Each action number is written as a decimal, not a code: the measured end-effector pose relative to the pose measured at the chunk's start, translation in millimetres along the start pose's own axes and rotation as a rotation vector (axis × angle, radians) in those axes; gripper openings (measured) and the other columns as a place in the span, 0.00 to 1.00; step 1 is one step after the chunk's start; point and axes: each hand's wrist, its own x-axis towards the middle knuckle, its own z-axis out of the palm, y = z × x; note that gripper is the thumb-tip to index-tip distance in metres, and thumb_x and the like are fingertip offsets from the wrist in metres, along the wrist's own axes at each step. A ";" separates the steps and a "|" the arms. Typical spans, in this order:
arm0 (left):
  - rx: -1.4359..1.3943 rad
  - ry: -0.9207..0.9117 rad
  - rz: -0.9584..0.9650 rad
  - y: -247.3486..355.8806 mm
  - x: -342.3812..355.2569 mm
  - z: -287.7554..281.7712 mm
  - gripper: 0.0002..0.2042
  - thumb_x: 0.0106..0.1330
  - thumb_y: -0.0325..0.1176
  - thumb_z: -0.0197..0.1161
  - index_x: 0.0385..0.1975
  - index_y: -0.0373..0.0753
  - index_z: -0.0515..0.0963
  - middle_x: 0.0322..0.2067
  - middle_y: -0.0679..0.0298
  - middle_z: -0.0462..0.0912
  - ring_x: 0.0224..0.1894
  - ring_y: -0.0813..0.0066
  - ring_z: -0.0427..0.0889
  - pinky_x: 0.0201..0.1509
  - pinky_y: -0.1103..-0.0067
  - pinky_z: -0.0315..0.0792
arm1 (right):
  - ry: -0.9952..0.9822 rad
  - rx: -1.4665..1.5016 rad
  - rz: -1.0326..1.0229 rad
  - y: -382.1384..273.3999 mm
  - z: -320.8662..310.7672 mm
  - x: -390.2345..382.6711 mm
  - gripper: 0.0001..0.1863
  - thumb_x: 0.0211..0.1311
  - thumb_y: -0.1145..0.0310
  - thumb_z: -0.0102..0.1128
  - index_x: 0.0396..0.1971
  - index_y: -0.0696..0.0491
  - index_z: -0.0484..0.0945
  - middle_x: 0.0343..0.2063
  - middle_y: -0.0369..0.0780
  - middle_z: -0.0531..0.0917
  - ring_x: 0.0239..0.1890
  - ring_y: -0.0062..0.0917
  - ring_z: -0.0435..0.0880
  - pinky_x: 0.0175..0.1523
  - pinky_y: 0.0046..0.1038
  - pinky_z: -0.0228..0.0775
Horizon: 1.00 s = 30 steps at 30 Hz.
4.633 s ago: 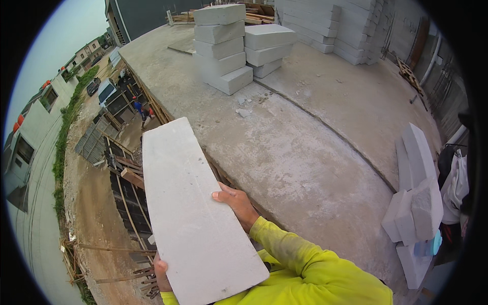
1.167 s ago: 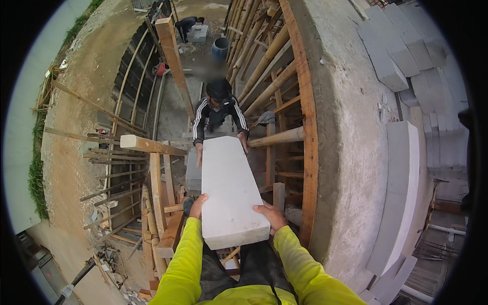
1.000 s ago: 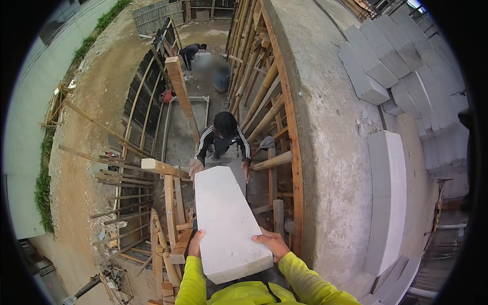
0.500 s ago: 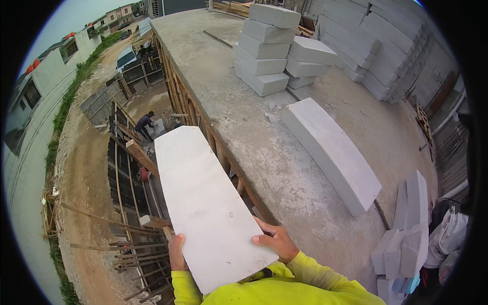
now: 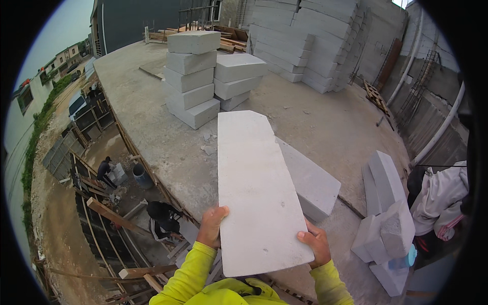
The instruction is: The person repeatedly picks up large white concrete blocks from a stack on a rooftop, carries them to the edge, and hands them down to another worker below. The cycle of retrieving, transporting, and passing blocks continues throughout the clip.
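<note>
A long white lightweight concrete block (image 5: 256, 193) with one chipped far corner is held up in front of me, over the slab's edge. My left hand (image 5: 212, 226) grips its left side near the close end, thumb on top. On the opposite side my right hand (image 5: 316, 245) is closed round the edge, thumb also on top; the fingers beneath are hidden. Partly covered by the held block, another long block (image 5: 310, 178) lies on the concrete slab (image 5: 147, 94).
Stacked blocks (image 5: 190, 76) stand ahead, with a taller block pile (image 5: 315, 46) behind. Smaller blocks (image 5: 384, 229) lie at right, near hanging cloths (image 5: 441, 195). Left of the slab's drop are timber beams (image 5: 114, 216), a person in black (image 5: 163, 216) below, and another person (image 5: 104, 170) farther off.
The view has turned right. My two hands have carried the held block rightward, from beside the slab's edge to over the slab, where it now overlaps the lying block. The grip stays the same.
</note>
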 end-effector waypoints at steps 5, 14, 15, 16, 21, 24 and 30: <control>0.033 0.030 0.071 -54.6 46.9 48.3 0.37 0.64 0.37 0.58 0.69 0.29 0.48 0.61 0.49 0.64 0.63 0.62 0.65 0.68 0.70 0.59 | 0.034 -0.142 0.129 -16.9 -83.1 55.8 0.38 0.51 0.63 0.63 0.63 0.64 0.69 0.50 0.45 0.81 0.48 0.26 0.80 0.54 0.23 0.69; 0.536 -0.158 -0.237 -94.9 153.4 140.3 0.55 0.67 0.56 0.57 0.66 0.16 0.26 0.71 0.37 0.36 0.75 0.54 0.38 0.77 0.68 0.34 | -0.081 -0.613 0.214 -55.0 -259.2 220.7 0.27 0.62 0.55 0.60 0.52 0.62 0.80 0.36 0.39 0.84 0.34 0.19 0.80 0.41 0.21 0.70; 0.506 -0.181 -0.271 -94.1 161.5 148.5 0.55 0.67 0.56 0.58 0.66 0.15 0.28 0.71 0.36 0.38 0.74 0.54 0.39 0.77 0.68 0.35 | -0.075 -0.614 0.224 -54.2 -273.8 233.9 0.26 0.63 0.55 0.60 0.51 0.61 0.81 0.36 0.39 0.85 0.33 0.19 0.80 0.41 0.21 0.70; 0.477 -0.203 -0.306 -93.0 170.0 157.1 0.55 0.66 0.57 0.58 0.66 0.14 0.30 0.70 0.36 0.40 0.74 0.54 0.40 0.77 0.68 0.36 | -0.083 -0.599 0.230 -53.2 -287.0 247.8 0.25 0.64 0.55 0.59 0.50 0.61 0.81 0.36 0.38 0.85 0.33 0.19 0.80 0.40 0.21 0.70; 0.263 -0.237 -0.430 -87.6 196.4 181.6 0.44 0.68 0.53 0.57 0.67 0.18 0.48 0.66 0.42 0.59 0.69 0.59 0.59 0.74 0.72 0.47 | -0.056 -0.646 0.207 -51.4 -328.7 304.2 0.25 0.68 0.54 0.56 0.51 0.61 0.80 0.39 0.39 0.85 0.36 0.21 0.81 0.44 0.22 0.70; 0.236 -0.155 -0.502 -86.2 201.6 187.5 0.43 0.67 0.53 0.58 0.65 0.19 0.50 0.64 0.43 0.61 0.67 0.60 0.60 0.72 0.71 0.52 | 0.226 -0.566 -0.019 -42.0 -328.6 293.5 0.29 0.70 0.52 0.52 0.59 0.61 0.74 0.49 0.44 0.82 0.48 0.28 0.80 0.53 0.26 0.70; 0.323 -0.106 -0.346 -106.4 192.5 167.8 0.40 0.67 0.54 0.58 0.60 0.19 0.58 0.63 0.39 0.62 0.61 0.63 0.67 0.65 0.72 0.63 | 0.889 -0.094 -0.312 24.2 -264.4 188.4 0.40 0.73 0.46 0.47 0.70 0.63 0.53 0.67 0.56 0.61 0.69 0.39 0.62 0.71 0.39 0.55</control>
